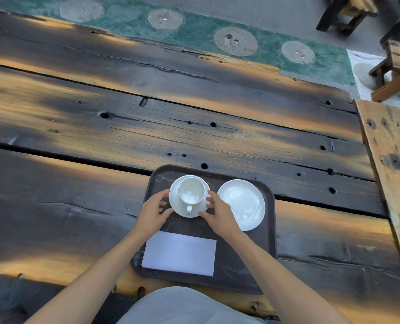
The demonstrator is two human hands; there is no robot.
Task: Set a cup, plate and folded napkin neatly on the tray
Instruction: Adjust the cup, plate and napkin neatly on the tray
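A dark tray (pixel 267 242) lies on the wooden table near its front edge. At the tray's far left a white cup (pixel 191 191) stands on a white saucer (pixel 176 202), handle towards me. A white plate (pixel 242 204) lies to its right on the tray. A folded white napkin (pixel 179 253) lies flat on the tray's near left. My left hand (pixel 152 212) touches the saucer's left rim and my right hand (pixel 218 213) its right rim, fingers curled around the edge.
The table (pixel 100 136) is made of dark scorched planks with gaps and holes. A wooden bench (pixel 390 164) runs along the right side, with stools (pixel 395 66) beyond it. Green matting with round discs (pixel 235 41) lies past the far edge.
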